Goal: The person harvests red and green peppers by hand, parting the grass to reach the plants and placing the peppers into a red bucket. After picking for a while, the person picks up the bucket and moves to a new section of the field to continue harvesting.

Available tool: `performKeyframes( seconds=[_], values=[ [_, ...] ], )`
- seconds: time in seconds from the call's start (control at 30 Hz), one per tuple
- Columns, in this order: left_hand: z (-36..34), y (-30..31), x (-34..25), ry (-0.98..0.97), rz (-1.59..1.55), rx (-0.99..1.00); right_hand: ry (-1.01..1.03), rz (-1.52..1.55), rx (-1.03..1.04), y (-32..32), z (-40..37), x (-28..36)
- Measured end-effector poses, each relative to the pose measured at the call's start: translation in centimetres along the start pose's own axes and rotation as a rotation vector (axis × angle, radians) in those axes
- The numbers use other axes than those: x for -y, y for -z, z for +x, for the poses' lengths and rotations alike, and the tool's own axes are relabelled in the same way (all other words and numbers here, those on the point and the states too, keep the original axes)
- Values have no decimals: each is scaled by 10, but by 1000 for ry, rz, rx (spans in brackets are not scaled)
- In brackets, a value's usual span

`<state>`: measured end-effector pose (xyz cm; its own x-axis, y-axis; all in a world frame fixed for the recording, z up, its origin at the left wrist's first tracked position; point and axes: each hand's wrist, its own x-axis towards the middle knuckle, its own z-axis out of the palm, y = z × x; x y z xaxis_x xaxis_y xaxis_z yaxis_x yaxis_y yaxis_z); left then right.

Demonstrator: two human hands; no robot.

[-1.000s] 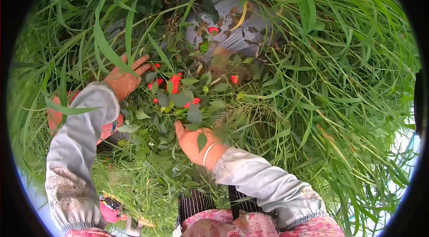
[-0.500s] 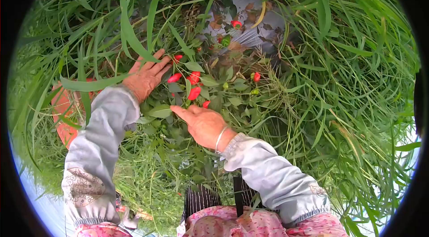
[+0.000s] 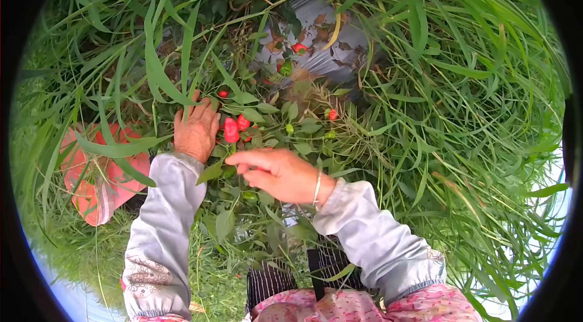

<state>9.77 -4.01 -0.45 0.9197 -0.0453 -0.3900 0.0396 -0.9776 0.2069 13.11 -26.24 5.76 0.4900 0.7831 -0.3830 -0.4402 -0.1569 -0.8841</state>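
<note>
My left hand (image 3: 197, 131) rests on the foliage, back up, with its fingers a little apart. Right beside it, a red pepper (image 3: 231, 130) stands out among the leaves, and another red pepper (image 3: 243, 122) is just behind it. My right hand (image 3: 276, 171) is below these peppers with its fingers curled and its index fingertip close to the base of the nearer one. What its fingers pinch is too small to make out. A smaller red pepper (image 3: 223, 94) shows above, and a green pepper (image 3: 249, 196) hangs below my right hand.
A pinkish-red object (image 3: 91, 176) lies in the grass at left. Grey plastic sheeting (image 3: 346, 46) with dry leaves shows at the top, with a red pepper (image 3: 299, 49) over it. Another red pepper (image 3: 332, 114) is to the right. Long grass blades surround the plants and cross over the left side.
The view has shifted. My left hand has turned more upright, and my right hand has moved up toward the peppers, its fingers more curled. More of the pinkish-red object shows.
</note>
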Motion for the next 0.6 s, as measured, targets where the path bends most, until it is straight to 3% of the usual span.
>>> performKeyframes(
  seconds=[0.03,0.07,0.13,0.2,0.3,0.4,0.5,0.6],
  values=[
    [-3,-7,5,-27,-16,-47,-231,372,-88,27,2,6],
    [-6,-11,9,-54,-33,-87,-339,393,-260,53,6,-6],
    [-7,-18,12,-72,-81,-110,-348,410,-640,97,21,-52],
    [-10,-26,18,-76,-125,-119,-452,610,-784,125,41,-67],
    [-13,-29,20,-94,-142,-134,-621,563,-788,139,77,-85],
    [-11,-30,21,-103,-162,-129,-683,732,-693,144,100,-93],
    [-11,-33,21,-98,-183,-117,-527,902,-544,148,107,-92],
    [-9,-34,21,-110,-204,-130,-411,802,-564,145,107,-89]
  ],
)
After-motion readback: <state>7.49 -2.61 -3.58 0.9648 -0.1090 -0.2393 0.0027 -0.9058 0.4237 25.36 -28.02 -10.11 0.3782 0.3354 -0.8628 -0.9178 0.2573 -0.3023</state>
